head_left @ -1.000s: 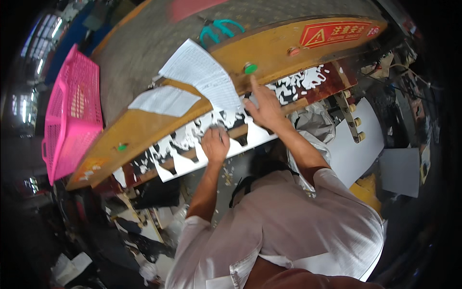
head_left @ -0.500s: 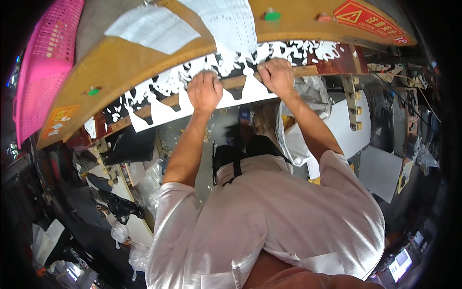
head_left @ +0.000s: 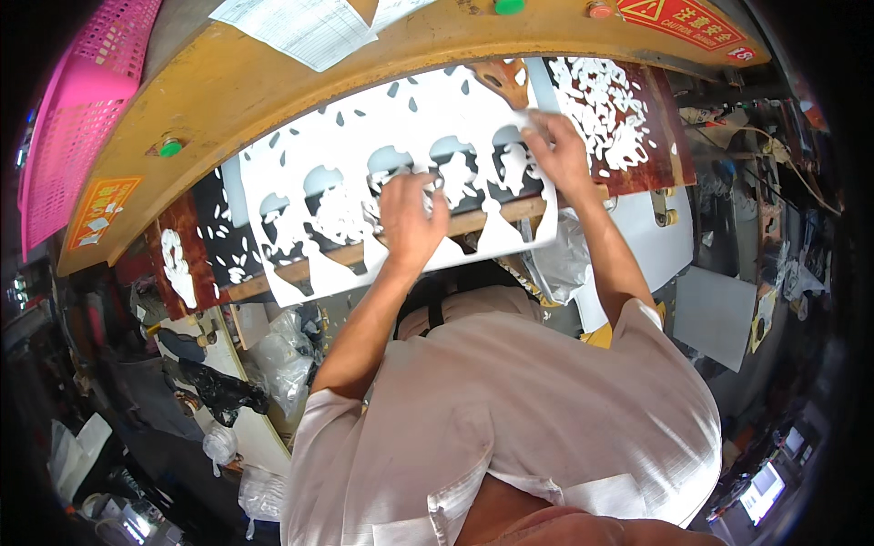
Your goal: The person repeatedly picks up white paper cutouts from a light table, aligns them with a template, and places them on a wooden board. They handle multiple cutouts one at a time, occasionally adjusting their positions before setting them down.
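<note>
A white sheet (head_left: 305,173) with a row of shaped cut-outs and small leaf-shaped holes lies across the work surface, its scalloped near edge overhanging toward me. Above the middle cut-outs is my left hand (head_left: 410,214), thumb apart from the fingers, holding nothing that I can see. White scraps (head_left: 339,214) show through the openings around it. My right hand (head_left: 557,150) is at the sheet's right end, its fingertips blurred, so any grip there is unclear. Just beyond them, an orange-brown, pointed shaped piece with holes (head_left: 505,84) rests on the sheet.
A yellow machine beam (head_left: 364,86) with green buttons and warning labels arches across the far side, with papers (head_left: 296,32) on it. Loose white pieces (head_left: 605,114) cover the dark red board at right. A pink basket (head_left: 91,118) stands left; plastic bags (head_left: 560,259) hang below.
The white sheet now shows far more of its surface, with its cut-outs in view. Both hands have left its near strip; the left moved nearer me, the right slightly rightward. The orange-brown piece has come into view.
</note>
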Action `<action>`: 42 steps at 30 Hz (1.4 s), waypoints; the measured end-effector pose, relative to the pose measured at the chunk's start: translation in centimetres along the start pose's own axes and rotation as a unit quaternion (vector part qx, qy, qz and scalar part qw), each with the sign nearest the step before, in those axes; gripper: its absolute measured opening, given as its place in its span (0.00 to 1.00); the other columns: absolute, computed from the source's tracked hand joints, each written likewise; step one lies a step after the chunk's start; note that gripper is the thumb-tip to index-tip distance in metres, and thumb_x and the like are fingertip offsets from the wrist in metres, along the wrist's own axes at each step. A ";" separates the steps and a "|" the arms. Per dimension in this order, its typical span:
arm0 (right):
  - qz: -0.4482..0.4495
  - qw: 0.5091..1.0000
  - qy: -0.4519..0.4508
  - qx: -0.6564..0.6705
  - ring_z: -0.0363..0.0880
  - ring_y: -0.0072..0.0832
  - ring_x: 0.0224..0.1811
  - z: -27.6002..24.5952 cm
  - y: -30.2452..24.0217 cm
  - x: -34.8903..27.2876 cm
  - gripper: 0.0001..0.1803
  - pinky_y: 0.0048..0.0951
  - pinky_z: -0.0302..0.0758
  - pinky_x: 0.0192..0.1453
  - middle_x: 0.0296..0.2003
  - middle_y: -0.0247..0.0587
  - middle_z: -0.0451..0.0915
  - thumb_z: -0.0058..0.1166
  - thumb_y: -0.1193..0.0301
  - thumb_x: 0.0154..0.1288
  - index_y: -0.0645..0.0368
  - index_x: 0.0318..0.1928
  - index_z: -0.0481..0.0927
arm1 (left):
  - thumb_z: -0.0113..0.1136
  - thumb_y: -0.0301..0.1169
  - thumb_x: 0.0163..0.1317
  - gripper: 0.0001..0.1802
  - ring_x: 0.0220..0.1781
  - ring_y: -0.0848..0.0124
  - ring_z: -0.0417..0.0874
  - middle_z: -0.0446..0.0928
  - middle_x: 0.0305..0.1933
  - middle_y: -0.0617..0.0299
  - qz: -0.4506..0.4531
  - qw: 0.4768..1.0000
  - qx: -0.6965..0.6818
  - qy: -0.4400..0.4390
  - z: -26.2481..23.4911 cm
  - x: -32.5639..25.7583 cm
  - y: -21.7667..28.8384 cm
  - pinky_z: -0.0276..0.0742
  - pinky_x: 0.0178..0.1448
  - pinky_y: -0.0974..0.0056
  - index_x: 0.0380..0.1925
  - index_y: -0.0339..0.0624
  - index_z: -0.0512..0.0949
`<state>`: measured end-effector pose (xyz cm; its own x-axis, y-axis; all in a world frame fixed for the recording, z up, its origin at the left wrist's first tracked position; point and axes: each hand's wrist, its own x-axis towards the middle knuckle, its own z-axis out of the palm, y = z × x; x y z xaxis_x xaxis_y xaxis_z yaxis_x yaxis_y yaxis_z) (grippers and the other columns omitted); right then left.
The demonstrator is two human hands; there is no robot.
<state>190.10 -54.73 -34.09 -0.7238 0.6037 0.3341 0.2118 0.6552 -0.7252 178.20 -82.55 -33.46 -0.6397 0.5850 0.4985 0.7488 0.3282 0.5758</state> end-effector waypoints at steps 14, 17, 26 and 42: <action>0.025 0.995 -0.097 -0.018 0.88 0.35 0.54 -3.7 -1.3 -0.7 0.31 0.35 0.82 0.64 0.63 0.47 0.83 0.78 0.58 0.56 0.52 0.61 0.90 | 0.68 0.41 0.62 0.26 0.75 0.54 0.68 0.75 0.69 0.55 0.186 0.968 0.091 -0.140 6.8 -6.2 5.8 0.62 0.77 0.43 0.60 0.45 0.83; 0.087 0.983 -0.137 0.086 0.85 0.25 0.56 -10.5 -1.4 2.8 0.30 0.27 0.80 0.62 0.55 0.41 0.89 0.80 0.65 0.57 0.56 0.61 0.90 | 0.68 0.42 0.62 0.26 0.75 0.54 0.67 0.74 0.70 0.55 0.182 0.967 0.092 -0.150 6.4 -7.6 6.7 0.62 0.77 0.43 0.60 0.46 0.84; 0.280 0.773 0.124 0.556 0.85 0.53 0.58 -21.7 -1.4 -7.6 0.33 0.47 0.89 0.54 0.61 0.58 0.83 0.48 0.46 0.78 0.54 0.72 0.76 | 0.65 0.42 0.63 0.27 0.77 0.55 0.66 0.73 0.71 0.57 0.174 0.970 0.090 -0.146 6.3 -8.4 7.6 0.57 0.78 0.46 0.62 0.47 0.81; 0.387 0.678 0.096 0.617 0.77 0.68 0.66 -21.5 9.0 -15.4 0.41 0.56 0.88 0.59 0.68 0.65 0.74 0.64 0.44 0.72 0.59 0.73 0.73 | 0.64 0.40 0.64 0.26 0.77 0.53 0.68 0.74 0.72 0.57 0.190 0.961 0.131 -0.154 6.6 -8.0 8.0 0.58 0.79 0.45 0.63 0.48 0.82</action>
<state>217.26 -48.36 -32.88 -0.5856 0.6756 -0.4479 -0.3176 -0.6996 -0.6401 190.45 -79.67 -37.15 -0.2603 0.8782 0.4012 0.9618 0.1997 0.1870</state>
